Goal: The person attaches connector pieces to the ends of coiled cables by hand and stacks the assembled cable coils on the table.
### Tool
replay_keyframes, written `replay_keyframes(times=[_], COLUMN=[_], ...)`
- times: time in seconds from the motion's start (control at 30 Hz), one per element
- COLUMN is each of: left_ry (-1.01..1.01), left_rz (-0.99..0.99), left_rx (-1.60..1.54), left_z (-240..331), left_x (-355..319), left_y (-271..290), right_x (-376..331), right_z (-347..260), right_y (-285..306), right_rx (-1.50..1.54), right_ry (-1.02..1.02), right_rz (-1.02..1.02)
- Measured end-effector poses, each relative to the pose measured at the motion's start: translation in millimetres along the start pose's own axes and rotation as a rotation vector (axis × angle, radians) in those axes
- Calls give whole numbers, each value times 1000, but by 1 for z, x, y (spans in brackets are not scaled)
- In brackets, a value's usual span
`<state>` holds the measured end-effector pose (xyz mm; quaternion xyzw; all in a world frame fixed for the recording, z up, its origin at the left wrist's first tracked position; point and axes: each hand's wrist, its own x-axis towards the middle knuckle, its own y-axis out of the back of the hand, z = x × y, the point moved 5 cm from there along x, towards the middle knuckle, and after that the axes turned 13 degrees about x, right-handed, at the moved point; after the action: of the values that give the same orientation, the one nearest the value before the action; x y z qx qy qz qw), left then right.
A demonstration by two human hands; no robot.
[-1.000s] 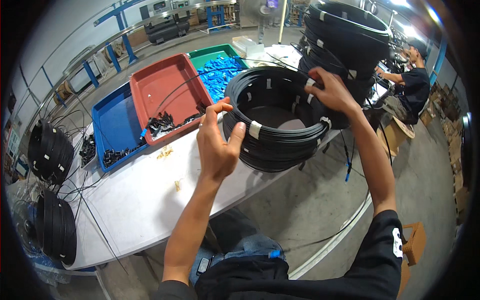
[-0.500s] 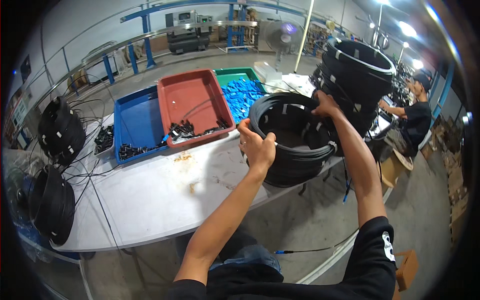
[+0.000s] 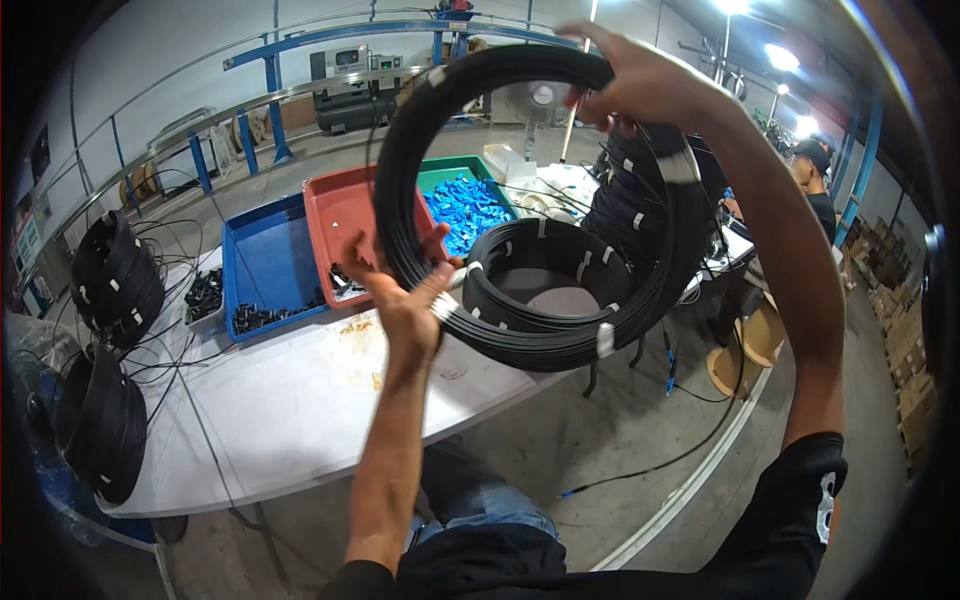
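A large coil of black cable (image 3: 402,165), bound with white tape, is held up and tilted above the table's right end. My right hand (image 3: 640,82) is closed over its top right edge, fingers curled round the strands. At the coil's lower left side, my left hand (image 3: 403,305) holds it between thumb and fingers, which are spread rather loosely. Seen through the ring, another taped black coil (image 3: 500,288) rests on the table. Behind the raised coil's right side rises a stack of black coils (image 3: 622,205), partly hidden.
On the white table (image 3: 270,420) stand a blue tray (image 3: 270,250) with black parts, a red tray (image 3: 335,200), and a green tray (image 3: 440,175) of blue connectors. Black coils (image 3: 115,280) stack at the left end. Cable ends (image 3: 670,375) hang at right; a co-worker (image 3: 815,185) is beyond.
Both hands have lifted one coil off the table's right-hand pile and tilted it up. My right hand rose high; my left moved left. A coil beneath is now exposed.
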<state>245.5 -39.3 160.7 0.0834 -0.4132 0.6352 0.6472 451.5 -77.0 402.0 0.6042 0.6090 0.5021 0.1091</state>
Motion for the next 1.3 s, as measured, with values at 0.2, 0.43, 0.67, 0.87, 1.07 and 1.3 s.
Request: replay_keyframes(times=[0.2, 0.43, 0.67, 0.87, 1.07, 1.3], left_ry=[-102, -329, -805, 661, 959, 701], left_rz=[-248, -552, 136, -405, 105, 402], left_rx=[187, 573, 1112, -150, -1150, -1107], left_z=[100, 183, 187, 56, 23, 90], left_x=[44, 86, 64, -222, -232, -180], left_y=[31, 21, 24, 21, -17, 16], right_x=[9, -4, -6, 7, -23, 28], right_z=[-103, -169, -159, -172, -182, -88], right_y=[-17, -40, -53, -12, -39, 45], right_rx=[-68, -99, -215, -270, -161, 22], right_ry=[-32, 100, -61, 78, -143, -153], right_rz=[-177, -461, -352, -154, -161, -138])
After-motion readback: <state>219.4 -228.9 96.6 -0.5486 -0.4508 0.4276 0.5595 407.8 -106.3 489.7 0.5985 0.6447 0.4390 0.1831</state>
